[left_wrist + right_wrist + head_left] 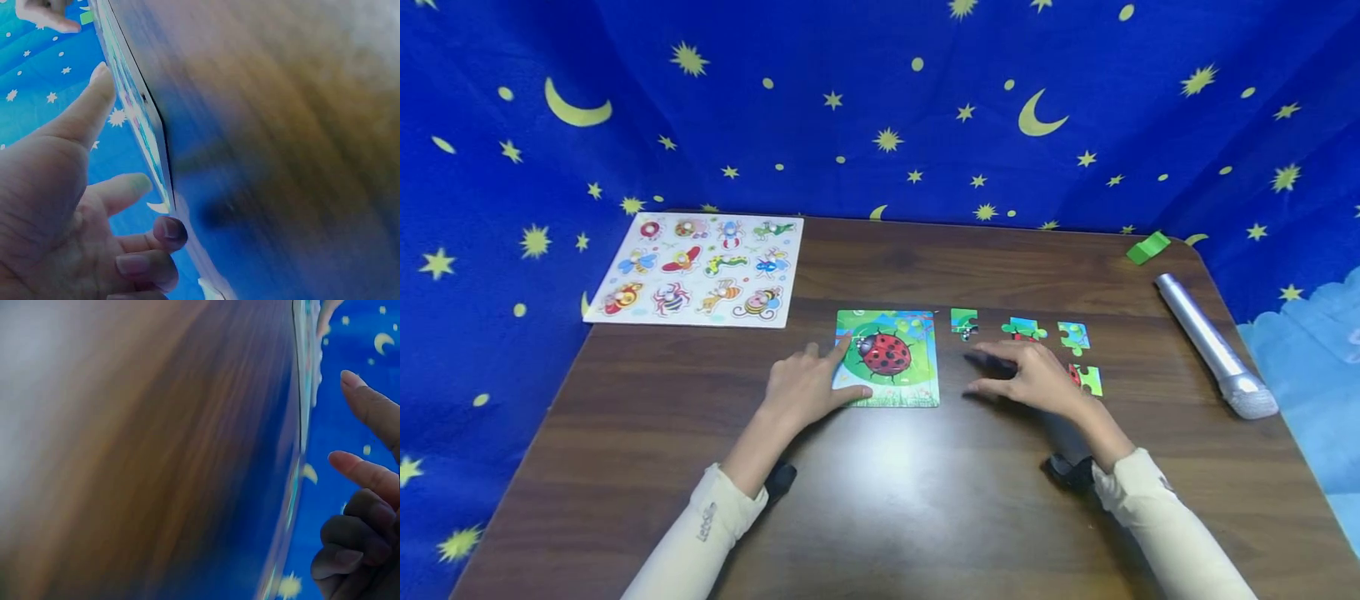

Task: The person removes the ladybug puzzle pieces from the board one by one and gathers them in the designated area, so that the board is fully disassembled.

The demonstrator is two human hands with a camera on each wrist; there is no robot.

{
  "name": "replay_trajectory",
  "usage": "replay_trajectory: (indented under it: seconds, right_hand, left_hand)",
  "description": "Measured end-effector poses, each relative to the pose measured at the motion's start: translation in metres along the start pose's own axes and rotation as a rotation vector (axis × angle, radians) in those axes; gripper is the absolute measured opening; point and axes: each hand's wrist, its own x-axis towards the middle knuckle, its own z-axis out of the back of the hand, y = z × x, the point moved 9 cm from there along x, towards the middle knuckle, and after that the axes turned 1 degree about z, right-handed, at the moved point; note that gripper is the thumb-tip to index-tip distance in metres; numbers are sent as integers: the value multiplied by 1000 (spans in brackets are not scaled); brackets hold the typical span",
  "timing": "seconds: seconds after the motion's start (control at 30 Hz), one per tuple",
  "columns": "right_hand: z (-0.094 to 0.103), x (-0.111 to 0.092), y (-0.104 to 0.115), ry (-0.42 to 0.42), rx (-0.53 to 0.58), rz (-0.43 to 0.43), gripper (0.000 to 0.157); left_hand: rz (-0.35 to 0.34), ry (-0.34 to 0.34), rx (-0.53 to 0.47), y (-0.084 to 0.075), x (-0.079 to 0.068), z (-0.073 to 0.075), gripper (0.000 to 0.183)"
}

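Observation:
A square puzzle board (886,367) with a red ladybug picture lies flat in the middle of the table. My left hand (808,385) rests at its left side, the index finger and thumb spread over its edge. To the right of the board my right hand (1033,377) hovers low, thumb and index finger apart with nothing between them. Its other fingers are curled in the right wrist view. Around that hand lie loose jigsaw pieces: a green one (962,319), one with red and green (1028,327), a blue-green one (1074,336), and one partly hidden behind the hand (1090,381).
A white board with insect shapes (696,268) lies at the table's back left. On the right are a silver toy microphone (1213,346) and a small green object (1148,247) near the back corner. A blue star-patterned curtain (820,108) hangs behind the brown table (880,508).

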Motion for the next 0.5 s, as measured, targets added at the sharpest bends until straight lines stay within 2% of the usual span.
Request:
replay_trajectory:
  seconds: [0.33, 0.5]
  right_hand:
    - [-42, 46, 38, 108, -40, -3, 70]
    - [-57, 63, 50, 142, -79, 1, 69]
  left_hand:
    - [-1, 13, 36, -4, -3, -5, 99]
    - [-5, 16, 58, -4, -3, -7, 99]
